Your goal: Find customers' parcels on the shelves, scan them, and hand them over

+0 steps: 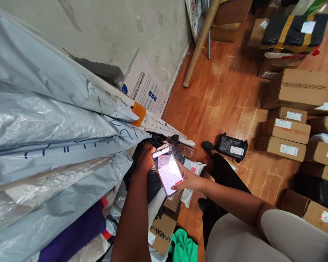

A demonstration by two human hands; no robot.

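In the head view my right hand (188, 177) grips a smartphone (167, 173), with the thumb over the lower part of its lit screen. The screen shows a camera picture of a label above a form with a red button. My left hand (145, 157) is closed on a black plastic parcel (155, 183) below the phone, its fingers partly lost in shadow. A bright light falls beside the left fingers. The phone hides most of the parcel's top.
Large grey plastic packages (49, 116) lean in from the left. Cardboard boxes (285, 127) with labels are stacked on the right. A small black parcel (231, 147) lies on the wooden floor (221, 98) near my foot. A printed board (146, 85) and a long cardboard tube (200, 43) stand by the wall.
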